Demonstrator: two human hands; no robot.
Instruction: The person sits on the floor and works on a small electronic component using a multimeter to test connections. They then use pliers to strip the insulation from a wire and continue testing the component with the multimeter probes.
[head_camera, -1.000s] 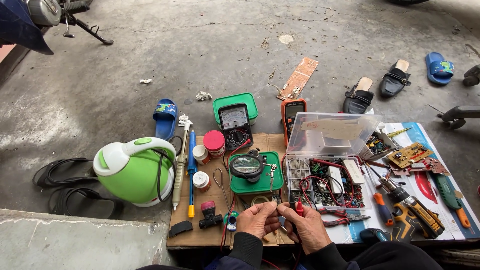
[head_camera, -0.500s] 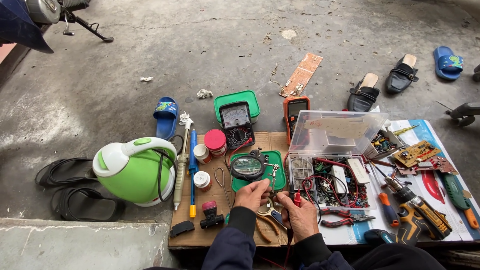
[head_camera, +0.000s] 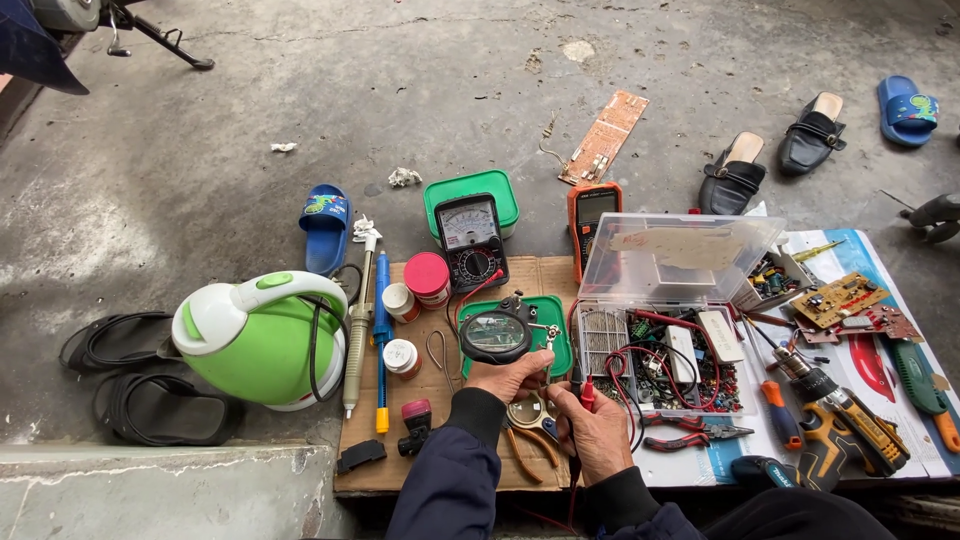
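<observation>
Beside the clear parts box (head_camera: 700, 395) crammed with wires and components, the left hand (head_camera: 510, 377) gripped a round magnifier (head_camera: 497, 335); the right hand (head_camera: 597, 432) pinched a red probe (head_camera: 587, 393)

Soft, even daylight, faint shadows, sharp focus throughout.

We see a green kettle (head_camera: 262, 340) at left, an analog multimeter (head_camera: 472, 240) far centre, a cordless drill (head_camera: 850, 425) at right, and sandals (head_camera: 135, 375) on the floor.
</observation>
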